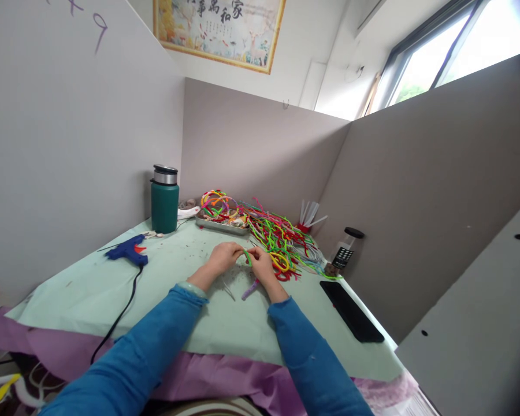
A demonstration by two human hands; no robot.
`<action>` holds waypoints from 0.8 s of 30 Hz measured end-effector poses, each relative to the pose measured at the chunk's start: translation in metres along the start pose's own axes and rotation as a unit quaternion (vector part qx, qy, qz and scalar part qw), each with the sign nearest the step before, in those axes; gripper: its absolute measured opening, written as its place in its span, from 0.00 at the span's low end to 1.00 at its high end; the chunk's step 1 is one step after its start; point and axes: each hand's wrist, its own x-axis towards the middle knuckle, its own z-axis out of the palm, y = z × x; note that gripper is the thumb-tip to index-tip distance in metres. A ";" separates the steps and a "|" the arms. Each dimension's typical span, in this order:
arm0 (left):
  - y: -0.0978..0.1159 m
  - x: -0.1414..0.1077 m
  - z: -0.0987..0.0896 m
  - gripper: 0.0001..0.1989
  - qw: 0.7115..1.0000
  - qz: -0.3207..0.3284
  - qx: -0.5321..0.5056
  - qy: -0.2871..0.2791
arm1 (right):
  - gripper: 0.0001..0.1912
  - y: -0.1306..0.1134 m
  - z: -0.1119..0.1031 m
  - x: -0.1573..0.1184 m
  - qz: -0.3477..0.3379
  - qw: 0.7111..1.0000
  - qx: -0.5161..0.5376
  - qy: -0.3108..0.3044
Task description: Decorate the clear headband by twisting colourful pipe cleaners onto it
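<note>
Both hands meet over the middle of the pale green table cover. A short green fuzzy stem (247,257) runs between their fingertips. My left hand (223,257) is closed on its left side, and my right hand (261,264) pinches it from the right. Just below my right hand lies a purple fuzzy piece (250,290). Thin pale stems (229,290) rest on the cover between the wrists. Behind the hands spreads a pile of red, green and yellow fuzzy stems (275,231).
A metal tray (222,226) holds coloured stems at the back. At left are a green bottle (164,205) and a blue glue gun (127,251) with a black cord. At right are a clear jar (343,252) and a black flat object (351,311). Grey partitions (260,144) enclose the table.
</note>
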 end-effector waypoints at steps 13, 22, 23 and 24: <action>0.004 0.001 -0.006 0.15 0.883 -0.259 -0.382 -0.089 | 0.08 -0.010 0.000 -0.008 -0.025 0.999 -0.003 -0.031; 0.000 0.005 0.006 0.14 0.982 -0.157 -0.094 -0.050 | 0.14 -0.004 -0.001 -0.004 -0.026 0.991 -0.130 -0.031; 0.000 0.006 0.007 0.14 0.986 -0.146 -0.067 -0.037 | 0.13 -0.003 -0.001 -0.004 -0.032 0.989 -0.145 -0.022; 0.000 0.006 0.007 0.14 0.987 -0.145 -0.054 -0.030 | 0.13 -0.003 -0.001 -0.004 -0.036 0.988 -0.151 -0.014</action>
